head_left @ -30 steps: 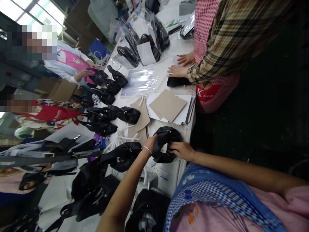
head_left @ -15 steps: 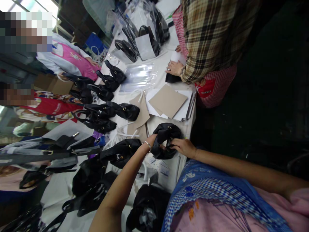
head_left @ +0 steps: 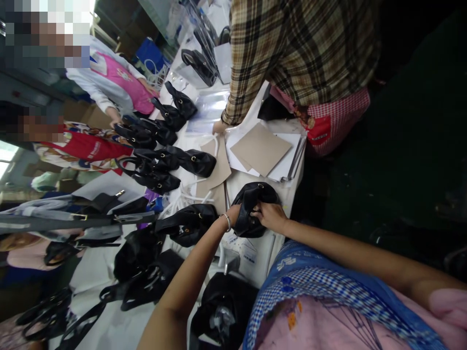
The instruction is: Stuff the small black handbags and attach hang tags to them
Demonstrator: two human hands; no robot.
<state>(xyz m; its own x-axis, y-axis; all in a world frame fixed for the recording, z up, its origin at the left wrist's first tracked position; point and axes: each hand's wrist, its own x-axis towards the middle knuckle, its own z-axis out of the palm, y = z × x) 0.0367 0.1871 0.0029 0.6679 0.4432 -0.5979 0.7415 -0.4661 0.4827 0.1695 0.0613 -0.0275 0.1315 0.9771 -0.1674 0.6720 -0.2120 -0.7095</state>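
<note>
Left hand (head_left: 233, 213): grasping the left edge of the black bag (head_left: 255, 206).
Right hand (head_left: 269, 215): grasping the bag's right side, fingers in its folds.
Bag position: on the white table (head_left: 277, 192), between both hands.
Long axis: near-to-far.
Nearer hand: both touching.

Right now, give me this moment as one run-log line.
left hand: grips black bag | right hand: grips same bag | bag: on white table edge | nearby: cardboard sheet, co-worker's plaid sleeve

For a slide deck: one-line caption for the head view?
Both hands, left hand and right hand, grip a black handbag at the table edge.
</note>
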